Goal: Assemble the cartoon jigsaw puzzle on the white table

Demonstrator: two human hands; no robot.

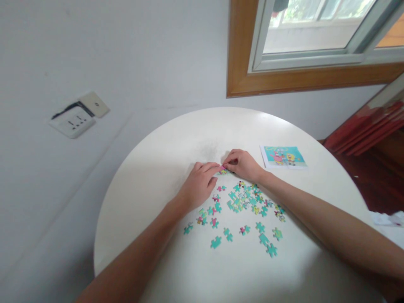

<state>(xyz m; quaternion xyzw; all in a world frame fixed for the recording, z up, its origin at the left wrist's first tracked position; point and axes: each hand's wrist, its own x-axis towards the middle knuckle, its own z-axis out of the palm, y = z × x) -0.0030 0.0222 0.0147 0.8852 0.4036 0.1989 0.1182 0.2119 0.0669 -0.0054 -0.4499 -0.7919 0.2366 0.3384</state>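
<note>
Both hands meet over a few pink, yellow and green jigsaw puzzle pieces (223, 172) near the middle of the round white table (139, 189). My left hand (198, 185) lies with its fingers stretched out, the fingertips touching these pieces from the left. From the right, my right hand (245, 166) pinches thumb and forefinger together at a pink puzzle piece (223, 168), which the fingers partly hide. Closer to me spreads a loose heap of puzzle pieces (246, 197), mostly green, with several single ones scattered around it.
A cartoon picture card (285, 157) lies flat beyond my right forearm. Behind the table is a white wall with a socket (74, 122) and a wood-framed window (240, 80). Red fabric (369, 128) hangs at the far right.
</note>
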